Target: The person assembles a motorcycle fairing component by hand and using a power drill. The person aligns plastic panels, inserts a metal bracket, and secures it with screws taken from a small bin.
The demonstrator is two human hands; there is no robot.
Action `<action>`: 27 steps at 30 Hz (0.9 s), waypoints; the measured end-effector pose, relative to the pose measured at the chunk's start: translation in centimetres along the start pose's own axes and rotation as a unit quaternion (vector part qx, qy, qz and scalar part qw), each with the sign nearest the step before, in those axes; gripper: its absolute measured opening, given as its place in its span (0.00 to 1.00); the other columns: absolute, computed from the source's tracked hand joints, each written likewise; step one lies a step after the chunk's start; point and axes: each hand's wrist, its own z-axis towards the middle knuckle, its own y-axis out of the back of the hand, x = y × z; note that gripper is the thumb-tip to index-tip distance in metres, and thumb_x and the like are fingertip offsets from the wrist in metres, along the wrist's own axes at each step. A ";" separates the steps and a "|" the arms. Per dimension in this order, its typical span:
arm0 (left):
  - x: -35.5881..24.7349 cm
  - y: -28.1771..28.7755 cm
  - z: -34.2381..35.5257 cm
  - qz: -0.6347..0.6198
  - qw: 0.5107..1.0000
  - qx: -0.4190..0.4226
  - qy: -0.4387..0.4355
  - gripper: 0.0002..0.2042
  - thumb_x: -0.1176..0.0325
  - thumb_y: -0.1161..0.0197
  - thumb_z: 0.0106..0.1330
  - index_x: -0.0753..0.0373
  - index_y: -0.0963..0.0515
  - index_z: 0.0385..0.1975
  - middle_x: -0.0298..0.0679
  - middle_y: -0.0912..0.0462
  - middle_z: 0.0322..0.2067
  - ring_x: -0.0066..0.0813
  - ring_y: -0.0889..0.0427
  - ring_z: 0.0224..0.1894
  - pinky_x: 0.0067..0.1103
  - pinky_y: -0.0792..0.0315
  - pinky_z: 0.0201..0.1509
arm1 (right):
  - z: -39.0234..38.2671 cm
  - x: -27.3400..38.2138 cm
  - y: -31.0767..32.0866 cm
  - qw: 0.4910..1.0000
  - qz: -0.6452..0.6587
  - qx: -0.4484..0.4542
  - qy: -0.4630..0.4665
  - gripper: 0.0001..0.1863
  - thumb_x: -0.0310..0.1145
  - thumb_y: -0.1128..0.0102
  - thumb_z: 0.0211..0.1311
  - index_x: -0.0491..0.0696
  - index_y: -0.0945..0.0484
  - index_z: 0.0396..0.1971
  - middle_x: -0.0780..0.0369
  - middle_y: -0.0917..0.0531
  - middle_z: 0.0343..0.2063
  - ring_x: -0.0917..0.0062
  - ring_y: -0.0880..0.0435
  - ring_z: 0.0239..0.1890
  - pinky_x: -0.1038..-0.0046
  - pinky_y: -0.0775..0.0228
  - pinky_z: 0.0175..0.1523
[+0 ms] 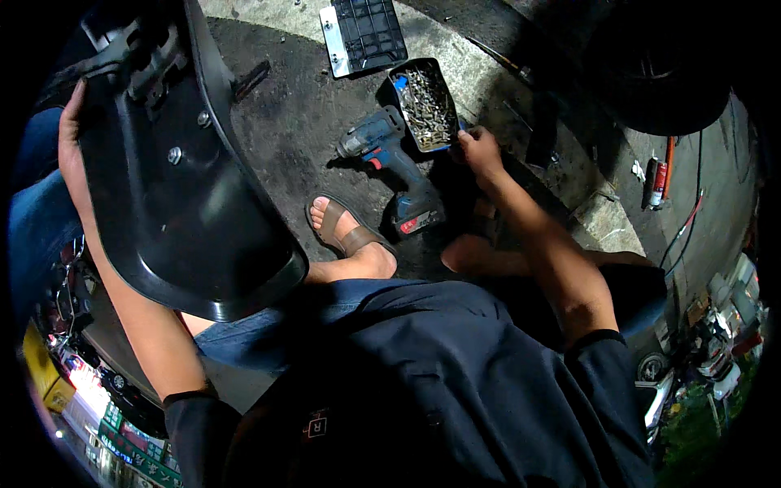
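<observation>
My left hand (73, 138) grips the left edge of a large black moulded plastic panel (187, 211), which has bolts and brackets on it and lies tilted over my left leg. My right hand (480, 150) is closed at the right side of a black box (423, 102) full of small screws and bolts, on something blue that I cannot make out. Left of the box, a blue and black cordless drill (378, 154) with a red trigger lies on the ground, its battery toward me. My sandalled left foot is just below it.
A black grid-patterned plastic part (374, 32) with a metal strip lies beyond the box. A tyre (643, 73) is at top right, near a red and white spray can (657, 187) and hoses on the ground (700, 244). Vehicles and signs show at the lower edges.
</observation>
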 end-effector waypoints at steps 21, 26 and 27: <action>1.9 5.2 0.3 0.004 0.999 0.002 -0.032 0.19 0.78 0.44 0.67 0.57 0.27 0.57 0.39 0.24 0.55 0.29 0.22 0.53 0.22 0.25 0.57 | -0.4 20.4 -2.6 0.883 -0.288 0.130 0.348 0.17 0.37 0.40 0.59 0.47 0.24 0.46 0.52 0.21 0.46 0.57 0.21 0.44 0.59 0.27 0.47; 2.3 4.1 1.4 -0.009 0.999 -0.002 -0.031 0.18 0.77 0.46 0.67 0.56 0.26 0.57 0.38 0.24 0.55 0.28 0.22 0.52 0.23 0.25 0.57 | -2.0 16.9 -3.5 0.804 -0.384 0.088 0.445 0.22 0.38 0.38 0.55 0.46 0.26 0.49 0.58 0.25 0.53 0.63 0.26 0.50 0.64 0.33 0.55; 2.3 4.2 1.6 -0.028 1.000 -0.008 -0.010 0.18 0.77 0.46 0.67 0.56 0.26 0.57 0.38 0.24 0.54 0.28 0.21 0.52 0.23 0.25 0.58 | -2.5 15.8 -3.3 0.803 -0.386 0.089 0.445 0.22 0.38 0.38 0.55 0.46 0.26 0.49 0.58 0.25 0.53 0.63 0.26 0.50 0.64 0.33 0.55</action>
